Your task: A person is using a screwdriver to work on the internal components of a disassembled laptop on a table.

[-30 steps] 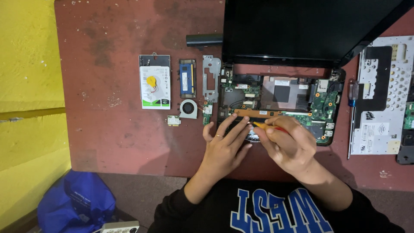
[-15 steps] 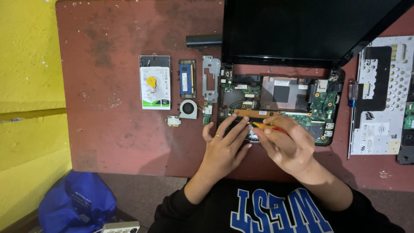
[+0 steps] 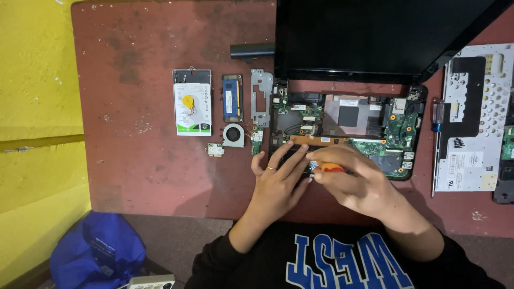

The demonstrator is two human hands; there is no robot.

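Note:
An opened laptop base (image 3: 369, 120) with its green circuit board bare lies on the red-brown table (image 3: 160, 160), its dark screen (image 3: 375, 37) tilted up behind. My left hand (image 3: 278, 179) rests flat on the board's front left part, fingers spread, a ring on one finger. My right hand (image 3: 353, 182) grips a red-and-orange handled screwdriver (image 3: 331, 168), its tip hidden between the two hands at the board's front edge.
Left of the laptop lie a hard drive (image 3: 193, 101), a memory stick (image 3: 232, 98), a metal bracket (image 3: 262, 96), a small fan (image 3: 233, 135) and a small card (image 3: 216, 149). A blue-handled screwdriver (image 3: 437, 139) and grey keyboard frame (image 3: 474, 118) sit right. A blue bag (image 3: 99, 251) lies below.
Both hands stay at the board's front edge. My right hand has shifted slightly, closing over the screwdriver handle near my left fingers.

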